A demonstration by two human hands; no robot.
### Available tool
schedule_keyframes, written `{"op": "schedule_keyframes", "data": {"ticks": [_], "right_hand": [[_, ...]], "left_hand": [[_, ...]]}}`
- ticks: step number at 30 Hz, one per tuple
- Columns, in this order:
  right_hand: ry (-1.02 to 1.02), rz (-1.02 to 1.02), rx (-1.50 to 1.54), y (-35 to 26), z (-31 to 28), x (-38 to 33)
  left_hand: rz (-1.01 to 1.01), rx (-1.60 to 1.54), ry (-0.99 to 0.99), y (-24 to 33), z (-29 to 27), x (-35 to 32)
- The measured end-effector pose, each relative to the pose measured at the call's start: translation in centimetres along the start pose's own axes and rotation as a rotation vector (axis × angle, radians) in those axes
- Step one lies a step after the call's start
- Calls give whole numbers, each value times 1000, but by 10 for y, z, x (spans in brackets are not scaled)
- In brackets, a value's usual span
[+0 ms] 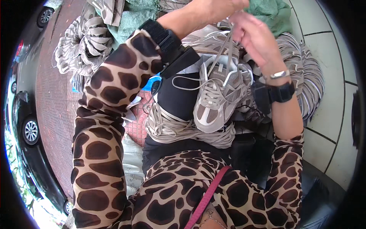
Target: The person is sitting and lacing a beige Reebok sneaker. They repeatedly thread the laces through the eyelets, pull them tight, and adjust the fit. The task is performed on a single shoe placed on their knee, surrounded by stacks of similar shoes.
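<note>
A beige and white sneaker upper (213, 99) rests over my lap, toe toward me, with beige lace threaded through its front eyelets. One shoelace (225, 51) rises taut from its tongue to the fingers of my right hand (255, 38), which are closed on it. Just above, at the top edge, my left hand (221, 8) is curled with its fingertips close to the right hand; what it pinches is hidden. A loose lace end loops left of the upper. Across my thighs lies a thick bundle of beige laces (167, 128).
Stacked shoe uppers lie in a pile at the left (85, 45) and another at the right (305, 72). Green woven sacks (270, 13) stand at the far side. A white sack (131, 160) is by my left leg. Parked cars (32, 149) line the left, beyond red paving.
</note>
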State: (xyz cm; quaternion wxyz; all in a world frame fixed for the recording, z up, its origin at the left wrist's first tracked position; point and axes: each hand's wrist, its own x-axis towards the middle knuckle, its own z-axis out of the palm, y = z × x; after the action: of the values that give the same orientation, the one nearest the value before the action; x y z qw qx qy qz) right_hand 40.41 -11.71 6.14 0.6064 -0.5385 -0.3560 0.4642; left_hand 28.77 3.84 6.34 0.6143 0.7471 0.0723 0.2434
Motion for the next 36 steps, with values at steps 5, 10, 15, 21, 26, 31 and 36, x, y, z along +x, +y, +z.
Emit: {"op": "schedule_keyframes", "data": {"ticks": [5, 10, 15, 21, 26, 31, 36], "right_hand": [[219, -524, 84, -75, -19, 77], [88, -555, 35, -90, -3, 43], [297, -376, 244, -101, 3, -67], [62, -260, 153, -60, 24, -195], [201, 24, -674, 24, 46, -172], [279, 82, -713, 65, 46, -148], [291, 63, -851, 65, 45, -144]], "left_hand": [[-286, -512, 36, -9, 22, 37], [-144, -549, -106, 4, 32, 34], [-248, -673, 84, 34, 3, -40], [-775, -286, -1, 66, -32, -189], [-563, -145, 0, 17, 21, -200], [-224, 321, 57, -27, 67, -165], [-345, 352, -120, -34, 73, -152]]}}
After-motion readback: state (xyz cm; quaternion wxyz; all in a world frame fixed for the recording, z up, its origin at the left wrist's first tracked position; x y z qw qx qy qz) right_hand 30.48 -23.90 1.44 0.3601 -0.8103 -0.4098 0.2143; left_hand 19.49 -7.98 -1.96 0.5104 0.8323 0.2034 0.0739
